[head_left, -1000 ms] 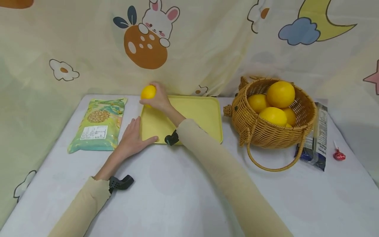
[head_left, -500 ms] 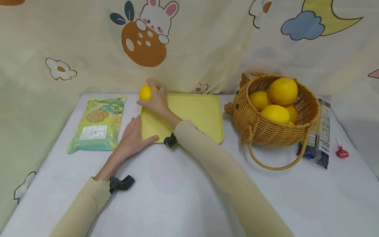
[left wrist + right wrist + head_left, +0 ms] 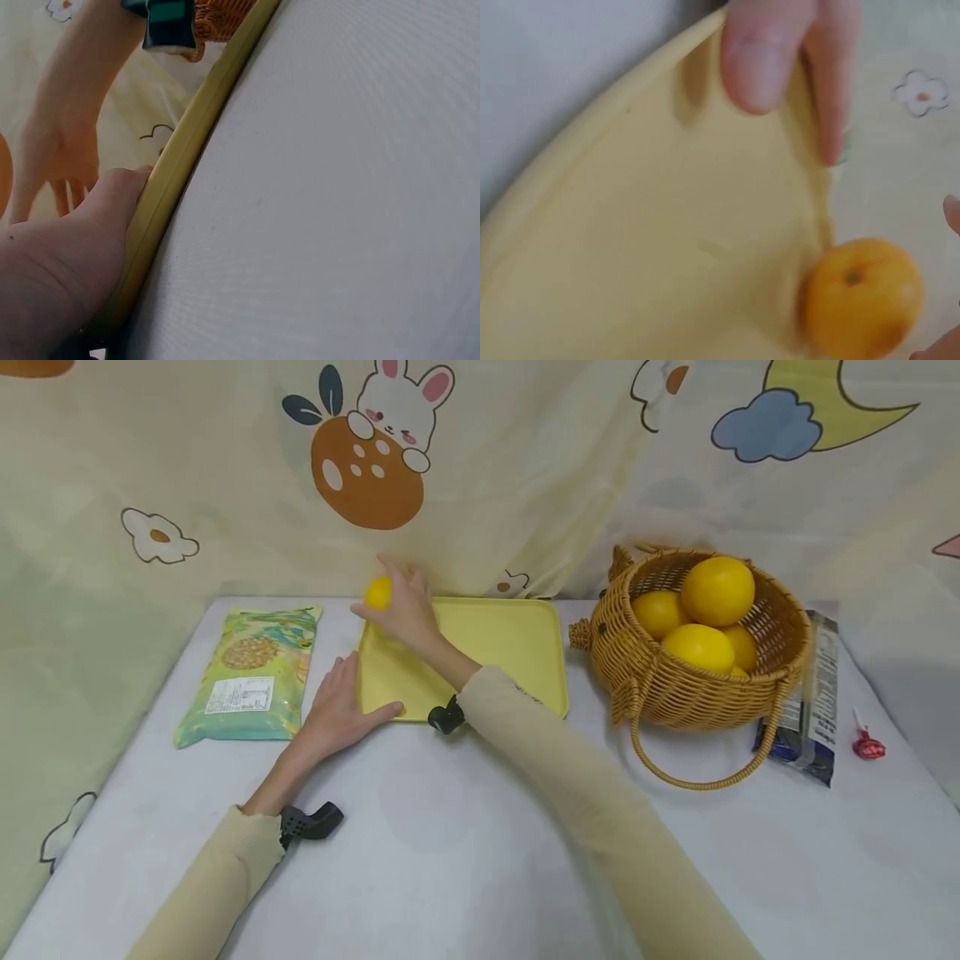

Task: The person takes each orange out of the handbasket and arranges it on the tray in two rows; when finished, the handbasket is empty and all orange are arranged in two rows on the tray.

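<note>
In the head view an orange (image 3: 378, 592) sits at the far left corner of a yellow tray (image 3: 498, 639). My right hand (image 3: 408, 614) is around its near side, thumb and fingers spread, and covers part of it. The right wrist view shows the orange (image 3: 864, 300) whole at the tray's rim, with fingertips (image 3: 952, 214) apart from it. My left hand (image 3: 336, 710) lies at the tray's near left corner, fingers straight along the left side. Its thumb (image 3: 116, 187) rests over the near rim in the left wrist view.
A green and yellow food bag (image 3: 247, 677) lies left of the tray. To the right stands a wicker basket (image 3: 697, 702) holding several oranges (image 3: 717, 591), its handle (image 3: 693, 785) hanging forward. Beside it lie a dark packet (image 3: 817, 710) and a red lollipop (image 3: 868, 745). A printed curtain (image 3: 525, 468) hangs behind.
My right hand has let go of the orange: its fingers have spread and it has drawn slightly right, while the orange sits at the tray's corner. The left hand has stayed put.
</note>
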Demonstrator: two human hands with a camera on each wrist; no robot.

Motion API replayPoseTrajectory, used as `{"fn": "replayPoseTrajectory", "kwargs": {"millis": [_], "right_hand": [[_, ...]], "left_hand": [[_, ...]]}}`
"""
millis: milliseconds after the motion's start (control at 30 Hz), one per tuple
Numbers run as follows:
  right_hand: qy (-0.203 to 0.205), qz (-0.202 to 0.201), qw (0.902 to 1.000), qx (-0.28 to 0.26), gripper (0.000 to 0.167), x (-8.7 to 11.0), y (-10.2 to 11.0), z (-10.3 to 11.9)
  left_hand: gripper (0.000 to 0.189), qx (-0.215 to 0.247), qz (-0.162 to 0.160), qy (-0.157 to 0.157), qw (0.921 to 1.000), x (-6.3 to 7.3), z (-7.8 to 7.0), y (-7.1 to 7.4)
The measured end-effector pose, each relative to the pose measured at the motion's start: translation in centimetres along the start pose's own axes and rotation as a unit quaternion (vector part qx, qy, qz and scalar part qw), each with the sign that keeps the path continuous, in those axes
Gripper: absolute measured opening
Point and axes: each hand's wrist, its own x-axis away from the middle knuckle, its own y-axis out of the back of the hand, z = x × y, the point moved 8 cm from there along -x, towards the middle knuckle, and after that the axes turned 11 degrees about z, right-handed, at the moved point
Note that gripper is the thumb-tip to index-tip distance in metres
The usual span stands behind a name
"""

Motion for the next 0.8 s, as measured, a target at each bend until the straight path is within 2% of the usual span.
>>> {"fn": "replayPoseTrajectory", "kwargs": {"millis": [67, 133, 267, 367, 467, 567, 700, 800], "right_hand": [[0.038, 0.0, 0.9992, -0.011, 0.082, 1.0, 1.5, 1.1], [0.085, 0.002, 0.9953, -0.045, 0.08, 2.8, 3.1, 2.5], [0.162, 0.022, 0.9761, -0.143, 0.072, 8.2, 6.6, 5.2], [0.199, 0.03, 0.963, -0.179, 0.068, 12.7, 8.9, 6.0], [0.224, 0.031, 0.9574, -0.179, 0.064, 16.4, 10.5, 5.7], [0.232, 0.035, 0.9562, -0.175, 0.061, 18.7, 11.4, 4.5], [0.226, 0.036, 0.9584, -0.17, 0.057, 20.5, 12.8, 2.3], [0.223, 0.02, 0.959, -0.173, 0.055, 21.2, 14.4, 0.9]], "left_hand": [[0.117, 0.002, -0.002, 0.0, 1.0, 0.0, 0.0, 0.1], [0.116, 0.003, -0.002, -0.001, 1.0, -0.1, 0.0, 0.0], [0.118, 0.01, 0.002, -0.003, 0.9999, -0.2, 0.0, -0.2], [0.118, 0.009, -0.003, -0.006, 0.9999, -0.2, -0.1, -0.1], [0.119, 0.002, -0.002, -0.003, 1.0, -0.2, -0.1, 0.1], [0.12, -0.002, 0.001, 0.002, 1.0, -0.2, 0.1, 0.1], [0.12, 0.001, 0.002, 0.005, 1.0, -0.2, 0.3, 0.0], [0.119, 0.001, 0.003, 0.004, 1.0, -0.2, 0.2, -0.1]]}}
